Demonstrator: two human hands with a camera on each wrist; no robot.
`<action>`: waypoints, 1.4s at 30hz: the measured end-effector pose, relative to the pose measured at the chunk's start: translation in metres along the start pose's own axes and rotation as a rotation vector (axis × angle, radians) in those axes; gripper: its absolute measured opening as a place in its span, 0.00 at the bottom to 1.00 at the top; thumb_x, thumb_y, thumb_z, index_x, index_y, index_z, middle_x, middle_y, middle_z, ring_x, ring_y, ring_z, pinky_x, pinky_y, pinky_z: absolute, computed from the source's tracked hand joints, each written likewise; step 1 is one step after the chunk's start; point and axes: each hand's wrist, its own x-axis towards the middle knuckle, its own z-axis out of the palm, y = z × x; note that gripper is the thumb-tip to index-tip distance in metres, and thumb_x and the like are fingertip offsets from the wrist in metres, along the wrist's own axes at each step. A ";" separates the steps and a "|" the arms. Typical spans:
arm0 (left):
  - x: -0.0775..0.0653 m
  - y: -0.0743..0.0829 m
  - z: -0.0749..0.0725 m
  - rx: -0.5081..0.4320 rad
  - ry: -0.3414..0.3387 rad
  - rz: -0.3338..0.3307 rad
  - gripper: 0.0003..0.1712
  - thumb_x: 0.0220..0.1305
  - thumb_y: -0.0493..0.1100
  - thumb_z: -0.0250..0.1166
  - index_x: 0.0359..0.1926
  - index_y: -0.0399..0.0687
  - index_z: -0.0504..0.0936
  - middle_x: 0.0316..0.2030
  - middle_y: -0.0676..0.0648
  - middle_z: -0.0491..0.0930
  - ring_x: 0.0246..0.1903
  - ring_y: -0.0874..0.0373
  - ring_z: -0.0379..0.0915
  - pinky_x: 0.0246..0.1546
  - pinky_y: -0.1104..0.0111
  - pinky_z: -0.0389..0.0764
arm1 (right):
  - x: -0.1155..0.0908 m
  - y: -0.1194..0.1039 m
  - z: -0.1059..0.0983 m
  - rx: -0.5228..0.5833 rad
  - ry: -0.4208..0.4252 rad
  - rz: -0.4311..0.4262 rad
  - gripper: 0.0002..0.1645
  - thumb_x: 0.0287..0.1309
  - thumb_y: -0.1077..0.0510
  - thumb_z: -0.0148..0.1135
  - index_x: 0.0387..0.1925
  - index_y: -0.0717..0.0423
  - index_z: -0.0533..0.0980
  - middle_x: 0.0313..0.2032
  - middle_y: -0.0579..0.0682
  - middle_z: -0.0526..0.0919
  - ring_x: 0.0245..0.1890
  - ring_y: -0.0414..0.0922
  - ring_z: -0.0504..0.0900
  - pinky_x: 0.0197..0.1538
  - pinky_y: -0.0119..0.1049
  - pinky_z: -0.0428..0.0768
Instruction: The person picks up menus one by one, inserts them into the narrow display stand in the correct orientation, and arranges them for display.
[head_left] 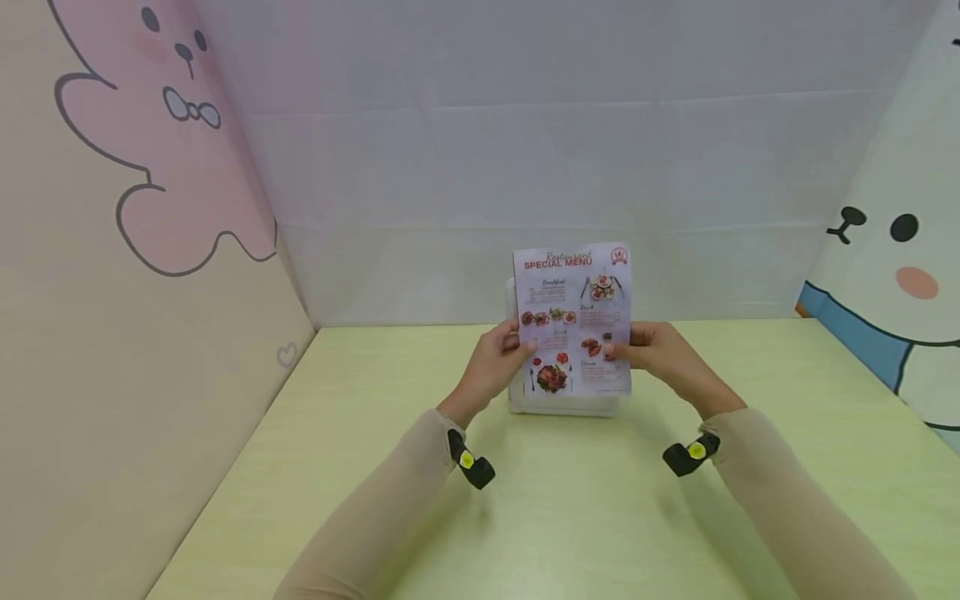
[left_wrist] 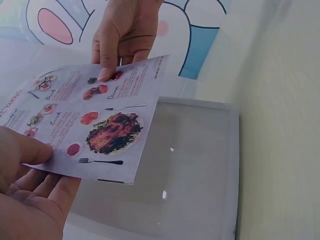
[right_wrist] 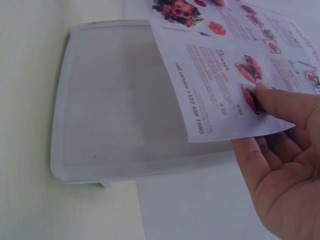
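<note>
A printed paper menu (head_left: 573, 321) headed "Restaurant Special Menu" is held upright in the head view, its printed face toward me. My left hand (head_left: 497, 363) pinches its left edge, thumb on the front and fingers behind. On the right edge my right hand (head_left: 667, 360) pinches it the same way. Behind the menu stands a white framed panel (head_left: 564, 406), mostly covered by the sheet in the head view. Both wrist views show the panel's pale, glossy face (left_wrist: 195, 150) and raised rim, with the menu's bottom edge apart from it. In the right wrist view, a small foot (right_wrist: 103, 184) juts out beneath the panel.
The panel stands on a pale yellow-green table (head_left: 375, 467), near its back edge. A white sheeted wall (head_left: 450, 183) rises behind it. Side walls carry cartoon animals, a pink one (head_left: 180, 192) at left and a white one (head_left: 892, 275) at right.
</note>
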 end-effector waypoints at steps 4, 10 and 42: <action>0.004 0.004 -0.003 0.022 -0.004 0.015 0.25 0.69 0.38 0.58 0.66 0.45 0.68 0.55 0.39 0.80 0.51 0.50 0.80 0.51 0.59 0.79 | 0.003 -0.008 -0.004 -0.015 0.012 0.010 0.30 0.63 0.46 0.61 0.59 0.62 0.73 0.52 0.61 0.82 0.48 0.50 0.83 0.59 0.55 0.73; 0.009 0.010 -0.007 0.039 0.005 0.024 0.30 0.68 0.36 0.58 0.69 0.51 0.65 0.53 0.40 0.81 0.49 0.51 0.81 0.51 0.59 0.79 | 0.007 -0.016 -0.008 0.000 0.024 0.001 0.30 0.64 0.47 0.60 0.59 0.63 0.72 0.53 0.63 0.81 0.49 0.51 0.83 0.60 0.55 0.73; 0.041 0.041 -0.024 0.063 0.094 0.114 0.27 0.67 0.37 0.60 0.67 0.52 0.70 0.48 0.40 0.82 0.46 0.51 0.80 0.47 0.62 0.80 | 0.031 -0.054 -0.026 0.027 0.153 -0.039 0.32 0.62 0.47 0.62 0.61 0.62 0.72 0.57 0.60 0.79 0.45 0.39 0.82 0.62 0.53 0.70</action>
